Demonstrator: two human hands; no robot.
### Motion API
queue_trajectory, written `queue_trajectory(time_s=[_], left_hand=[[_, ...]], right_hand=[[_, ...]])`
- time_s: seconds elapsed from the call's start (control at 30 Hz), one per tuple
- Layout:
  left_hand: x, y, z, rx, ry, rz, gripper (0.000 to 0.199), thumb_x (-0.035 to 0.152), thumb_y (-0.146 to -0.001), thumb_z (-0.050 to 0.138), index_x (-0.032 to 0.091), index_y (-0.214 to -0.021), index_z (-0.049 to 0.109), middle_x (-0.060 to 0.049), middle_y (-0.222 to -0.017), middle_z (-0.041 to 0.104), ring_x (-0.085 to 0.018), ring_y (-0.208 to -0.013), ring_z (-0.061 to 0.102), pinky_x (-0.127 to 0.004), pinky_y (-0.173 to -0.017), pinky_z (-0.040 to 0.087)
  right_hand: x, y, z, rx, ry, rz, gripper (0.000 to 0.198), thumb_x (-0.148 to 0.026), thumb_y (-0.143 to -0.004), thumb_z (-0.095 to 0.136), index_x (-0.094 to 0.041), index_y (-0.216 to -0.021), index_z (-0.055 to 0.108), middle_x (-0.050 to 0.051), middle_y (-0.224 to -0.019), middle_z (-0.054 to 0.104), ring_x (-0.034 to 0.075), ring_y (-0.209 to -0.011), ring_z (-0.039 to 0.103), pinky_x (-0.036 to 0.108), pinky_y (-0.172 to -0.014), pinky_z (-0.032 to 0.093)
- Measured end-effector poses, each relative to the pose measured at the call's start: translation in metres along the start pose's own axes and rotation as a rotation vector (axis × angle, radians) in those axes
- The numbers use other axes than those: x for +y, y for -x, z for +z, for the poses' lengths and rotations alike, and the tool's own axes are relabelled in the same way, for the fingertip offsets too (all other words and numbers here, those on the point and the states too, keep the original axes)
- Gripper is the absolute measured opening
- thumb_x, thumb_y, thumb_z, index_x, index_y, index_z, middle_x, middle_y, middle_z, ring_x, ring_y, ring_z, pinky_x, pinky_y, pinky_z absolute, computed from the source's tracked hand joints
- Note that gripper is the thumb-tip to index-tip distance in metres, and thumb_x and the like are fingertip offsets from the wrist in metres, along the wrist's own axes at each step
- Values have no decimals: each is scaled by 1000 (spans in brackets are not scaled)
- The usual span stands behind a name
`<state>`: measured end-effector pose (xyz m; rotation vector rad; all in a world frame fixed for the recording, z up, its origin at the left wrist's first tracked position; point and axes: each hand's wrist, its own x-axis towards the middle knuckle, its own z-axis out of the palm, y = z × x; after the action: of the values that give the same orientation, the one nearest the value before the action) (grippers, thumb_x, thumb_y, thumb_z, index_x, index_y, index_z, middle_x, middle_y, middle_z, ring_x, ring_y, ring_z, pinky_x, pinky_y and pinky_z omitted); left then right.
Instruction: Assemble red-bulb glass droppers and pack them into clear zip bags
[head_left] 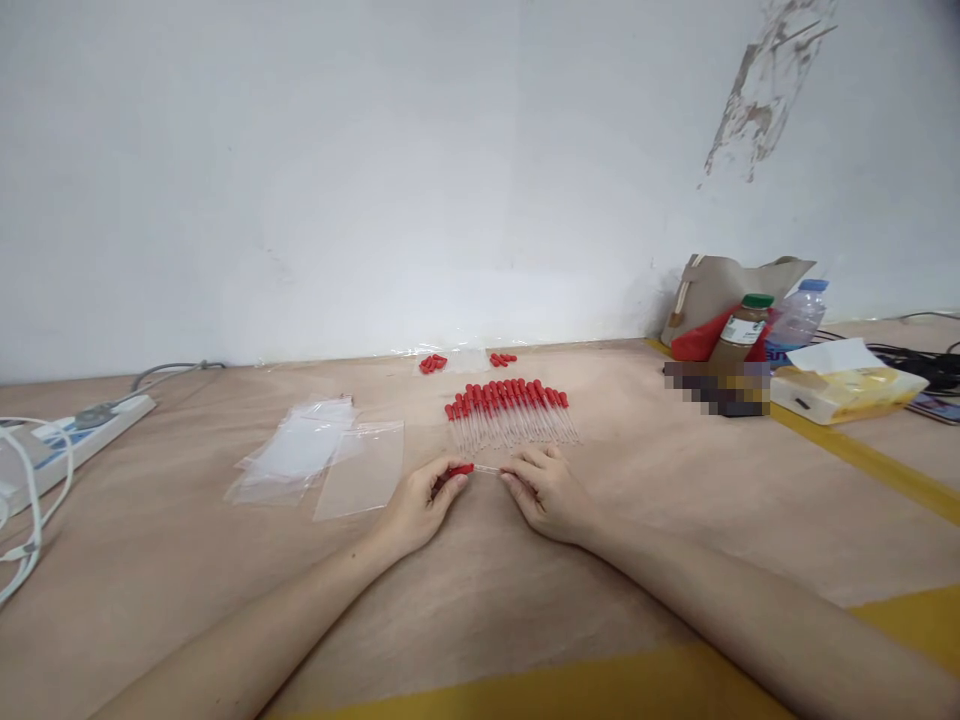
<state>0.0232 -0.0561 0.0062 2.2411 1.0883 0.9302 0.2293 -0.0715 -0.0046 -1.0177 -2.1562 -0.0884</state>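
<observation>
Between my two hands lies a dropper (486, 469) with a red rubber bulb and a thin clear tube. My left hand (426, 503) is closed around the red bulb end. At the other end, the fingers of my right hand (553, 497) pinch the clear tube. Just beyond my hands, several droppers (512, 397) lie side by side in a row, red bulbs pointing away and clear tips toward me. Two small heaps of loose red bulbs, a left heap (433, 364) and a right heap (503, 359), sit behind the row by the wall.
Clear plastic bags (304, 445) lie in a loose pile at left, with a single bag (364, 472) beside it. A power strip (112, 425) with cables is far left. At right stand a green-capped bottle (739, 335), a clear bottle (799, 315), a tote bag (739, 285) and a tissue pack (847, 385).
</observation>
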Motion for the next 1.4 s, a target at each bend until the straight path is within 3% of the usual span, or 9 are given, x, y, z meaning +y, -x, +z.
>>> queue_trajectory(time_s=[0.27, 0.37, 0.7, 1.13, 1.3, 1.4], left_hand=[[2, -2, 1, 44, -31, 25, 20, 31, -82, 51, 17, -90, 63, 1, -70, 63, -12, -60, 54, -21, -56, 42], [2, 0, 1, 50, -33, 76, 18, 30, -82, 50, 18, -87, 63, 0, -73, 64, -13, -64, 56, -22, -60, 43], [3, -2, -4, -171, -148, 180, 18, 26, -86, 46, 20, -88, 63, -1, -80, 63, -13, -74, 57, -23, -69, 43], [8, 1, -3, -181, -210, 232, 23, 32, -86, 43, 18, -85, 61, -3, -74, 59, -14, -68, 53, -24, -64, 40], [6, -2, -4, -166, -118, 190, 20, 29, -84, 46, 18, -86, 63, -4, -79, 61, -15, -72, 56, -25, -67, 42], [-1, -7, -8, -109, 40, 84, 17, 29, -80, 54, 17, -87, 63, -4, -82, 64, -15, -75, 58, -26, -70, 44]], right_hand=[[2, 0, 1, -78, -26, -29, 22, -21, -87, 38, -17, -92, 59, 4, -81, 61, 13, -73, 53, 29, -71, 30], [3, -1, -1, -119, -58, -55, 23, -21, -88, 37, -18, -94, 59, 4, -81, 61, 12, -73, 53, 29, -70, 29], [9, -6, -8, -216, 87, -111, 20, -18, -85, 42, -20, -84, 62, 1, -76, 61, 9, -61, 44, 29, -67, 21], [-6, -4, -2, -200, 26, -72, 23, -20, -84, 40, -17, -67, 56, 0, -64, 59, 10, -55, 43, 28, -64, 23], [-8, -7, -1, -230, -37, -33, 23, -21, -86, 39, -18, -74, 58, 0, -69, 61, 10, -61, 50, 28, -66, 27], [-7, -9, -4, -185, -65, 26, 22, -23, -87, 39, -20, -82, 60, 0, -77, 63, 12, -70, 53, 27, -68, 29]])
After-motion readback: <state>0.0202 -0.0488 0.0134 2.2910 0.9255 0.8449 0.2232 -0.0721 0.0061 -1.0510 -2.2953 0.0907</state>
